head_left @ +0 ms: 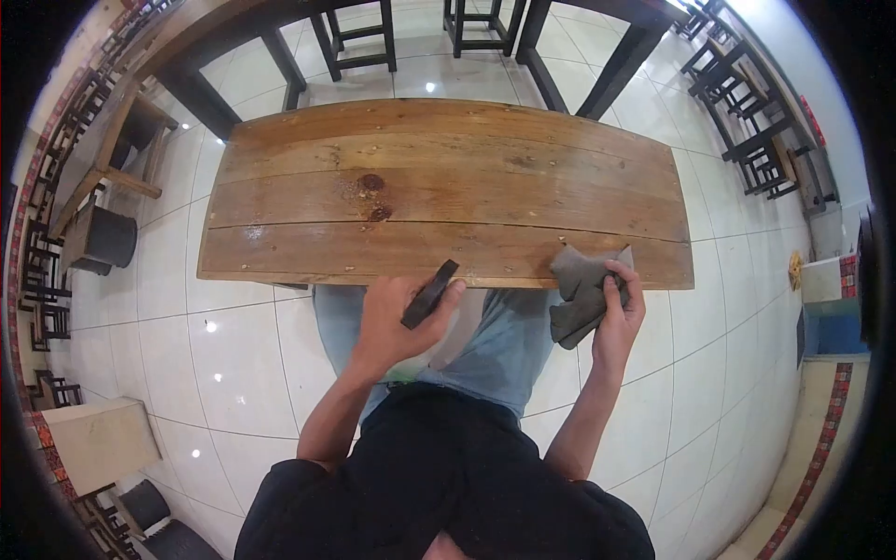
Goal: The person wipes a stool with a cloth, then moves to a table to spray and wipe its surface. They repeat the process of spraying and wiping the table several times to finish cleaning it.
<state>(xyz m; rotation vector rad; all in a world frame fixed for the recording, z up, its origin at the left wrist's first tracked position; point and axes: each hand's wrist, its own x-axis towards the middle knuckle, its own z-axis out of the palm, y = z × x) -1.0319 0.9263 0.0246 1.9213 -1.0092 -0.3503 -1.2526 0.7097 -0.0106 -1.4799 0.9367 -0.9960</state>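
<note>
A long wooden table [467, 191] stretches across in front of me, with two dark knots and small pale crumbs or specks on its planks. My left hand [397, 317] is closed round a small black object [430, 294], held over my lap by the table's near edge. On the right, my right hand [619, 313] pinches a crumpled grey cloth [583, 289] between thumb and fingers. The cloth lies partly over the near edge and hangs down below it. A wet-looking shine shows on the planks at the left.
Dark stools [359, 42] and heavy dark table legs [621, 70] stand beyond the far edge. More stools [761, 154] line the right wall. At the left are a black bin [112, 240] and a pale box-like block [101, 446] on the white tiled floor [233, 364].
</note>
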